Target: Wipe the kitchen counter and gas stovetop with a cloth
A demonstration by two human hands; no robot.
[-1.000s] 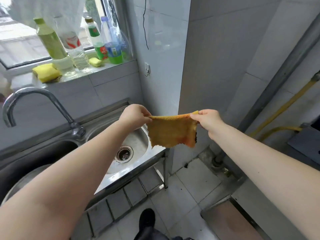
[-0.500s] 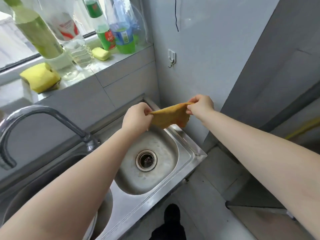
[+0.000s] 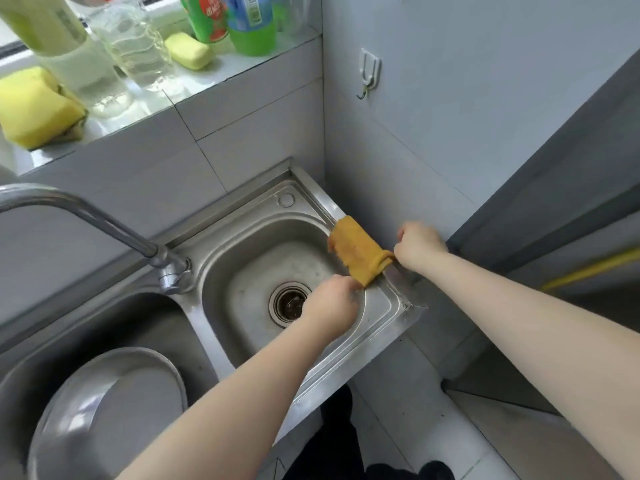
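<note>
An orange-yellow cloth (image 3: pixel 356 249) lies draped over the right rim of the steel sink (image 3: pixel 388 306), folded on itself. My left hand (image 3: pixel 332 304) pinches its near corner above the right basin. My right hand (image 3: pixel 417 247) grips the cloth's other near corner, close to the tiled wall. Both hands hold the cloth low against the rim. No stovetop is in view.
The right basin has an open drain (image 3: pixel 290 303). A curved tap (image 3: pixel 104 223) stands between the basins, and a steel bowl (image 3: pixel 104 410) sits in the left one. Bottles and yellow sponges (image 3: pixel 34 105) line the window ledge. A wall hook (image 3: pixel 369 72) hangs above.
The cloth was stretched in the air between both hands. Both hands have come down and it now rests over the sink's right rim. My view has tilted down over the sink.
</note>
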